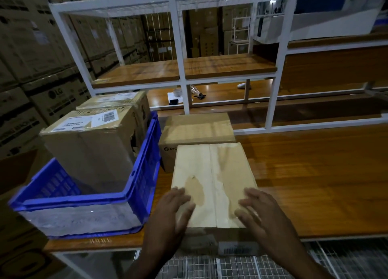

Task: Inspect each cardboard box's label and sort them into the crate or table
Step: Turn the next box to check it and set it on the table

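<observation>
Both hands, left hand (177, 207) and right hand (259, 210), rest flat on a cardboard box (214, 184) at the table (315, 173) edge, just right of a blue crate (138, 184) holding two labelled boxes (90, 144).

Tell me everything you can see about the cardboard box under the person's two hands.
The near box is pale brown cardboard, lying flat at the wooden table's front edge. Its top flaps meet in a centre seam, with glossy tape and a darker patch on the left. A barcode label shows on its near side. The left hand and right hand rest on its near corners, fingers spread. Its far end overlaps a second box behind; the blue crate stands to its left.
</observation>
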Motion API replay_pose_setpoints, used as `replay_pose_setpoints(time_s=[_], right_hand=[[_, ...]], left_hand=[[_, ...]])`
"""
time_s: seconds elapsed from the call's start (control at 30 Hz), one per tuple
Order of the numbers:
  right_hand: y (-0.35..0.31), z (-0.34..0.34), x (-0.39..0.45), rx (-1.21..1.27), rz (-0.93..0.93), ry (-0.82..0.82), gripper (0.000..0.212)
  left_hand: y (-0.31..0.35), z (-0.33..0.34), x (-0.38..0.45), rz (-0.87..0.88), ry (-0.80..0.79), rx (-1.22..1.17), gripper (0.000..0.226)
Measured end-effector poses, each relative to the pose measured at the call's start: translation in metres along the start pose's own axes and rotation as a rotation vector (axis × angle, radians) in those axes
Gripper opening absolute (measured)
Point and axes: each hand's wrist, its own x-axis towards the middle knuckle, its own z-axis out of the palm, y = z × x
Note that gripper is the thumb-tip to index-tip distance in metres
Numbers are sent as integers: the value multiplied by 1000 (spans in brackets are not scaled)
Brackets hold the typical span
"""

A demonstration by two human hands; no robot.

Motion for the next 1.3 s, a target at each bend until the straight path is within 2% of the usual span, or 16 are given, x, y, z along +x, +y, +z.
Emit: replay_pose_setpoints(time_s=[0.1,0.2,0.27,0.37,0.53,0.7,0.83,0.97,1.1,1.23,1.3], right_hand=[[7,4,22,123,172,52,65],[12,2,46,395,445,-107,51],[11,-2,55,527,524,-198,48],[7,-5,55,498,437,-174,45],[4,-11,35,522,328,-42,64],[-7,-28,32,521,208,84,89],[-10,-33,41,423,120,131,109],[-7,-22,37,272,97,172,113],[2,-8,29,182,121,179,114],[-11,-14,33,124,68,285,125],[-24,-23,38,61,-32,359,132]], left_hand=[[-15,0,23,-175,-4,-76,85],[-18,-5,47,-356,-75,-175,80],[-15,-6,56,-431,-156,-241,67],[-9,-6,56,-367,-177,-242,51],[6,-13,32,-189,63,-226,54],[20,-21,18,-93,222,-372,74],[22,-20,19,-65,261,-399,84],[6,-12,14,-57,229,-340,100],[-5,-8,6,-61,187,-304,107],[1,-21,13,-18,260,-236,118],[11,-33,21,97,317,-203,121]])
